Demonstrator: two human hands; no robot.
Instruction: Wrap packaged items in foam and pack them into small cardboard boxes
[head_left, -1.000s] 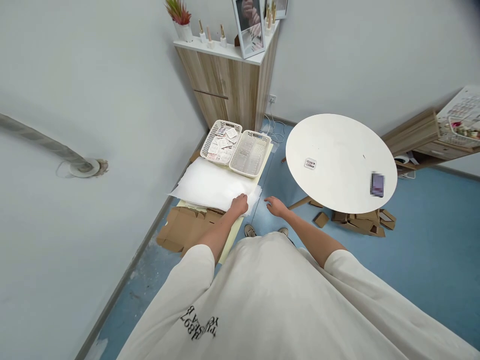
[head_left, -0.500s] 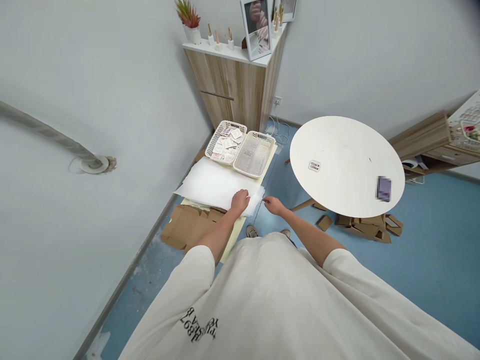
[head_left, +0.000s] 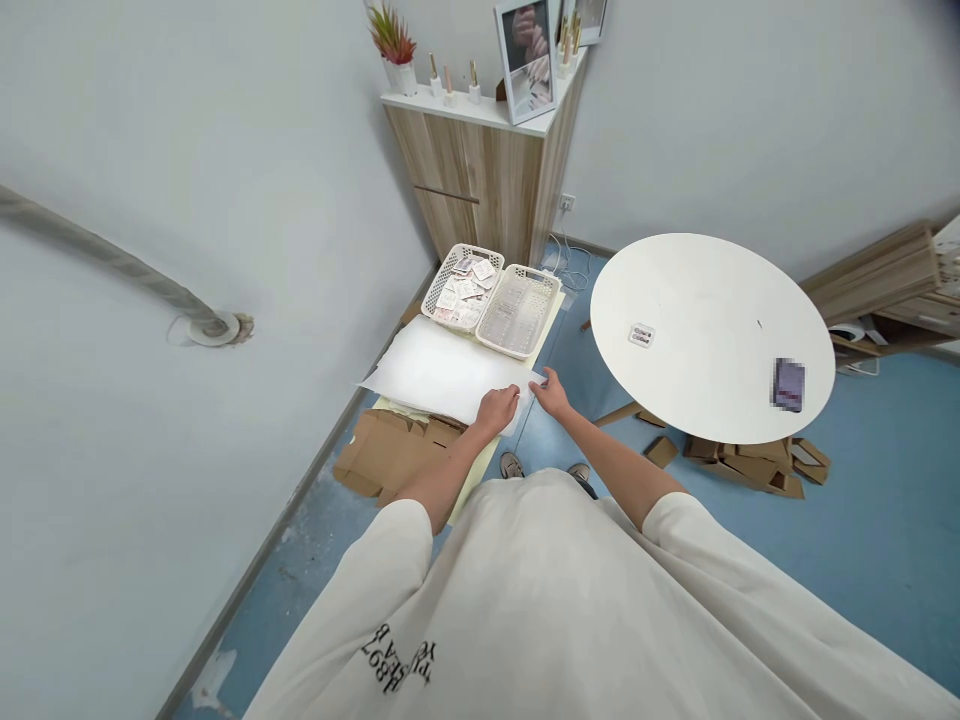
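A stack of thin white sheets (head_left: 435, 368), paper or foam, lies across a low surface in front of me, its right end lifted a little. My left hand (head_left: 498, 409) is closed in a pinch at the near edge of the top sheet, close to its right end. Just to the right, my right hand (head_left: 552, 394) grips that sheet's right edge between thumb and fingers. Beyond the stack stand two white plastic baskets: the left basket (head_left: 428, 300) holds several small printed packets (head_left: 466, 288), and the right basket (head_left: 517, 347) holds clear flat pieces.
A round white table (head_left: 705, 300) stands at right, bearing a small clear case (head_left: 641, 335) and a blurred purple item (head_left: 788, 385). Flattened cardboard boxes (head_left: 390, 452) lie near left, more cardboard (head_left: 750, 465) under the table. A wood-grain cabinet (head_left: 480, 170) stands behind.
My right hand has moved up and leftward from beside the stack onto the sheet's right edge. My left hand stays at the near edge, and the view has shifted slightly.
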